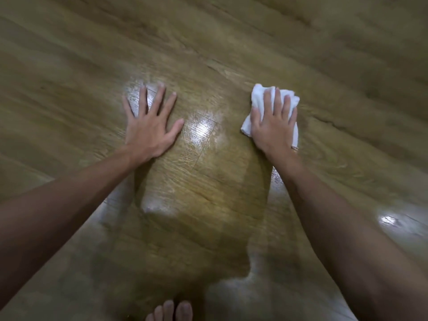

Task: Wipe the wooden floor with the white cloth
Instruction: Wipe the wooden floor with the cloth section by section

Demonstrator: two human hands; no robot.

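The wooden floor (208, 54) fills the whole head view, brown planks running diagonally with glossy reflections. A crumpled white cloth (258, 95) lies on the floor at centre right. My right hand (274, 122) presses flat on top of it with straight fingers, and cloth shows beyond the fingertips and on both sides of the palm. My left hand (150, 126) rests flat on the bare floor to the left of the cloth, fingers spread, holding nothing. Both forearms reach in from the lower corners.
Bare toes (171, 310) show at the bottom edge, between my arms. Bright light reflections lie on the planks between my hands and at the right edge. My shadow darkens the floor between the arms.
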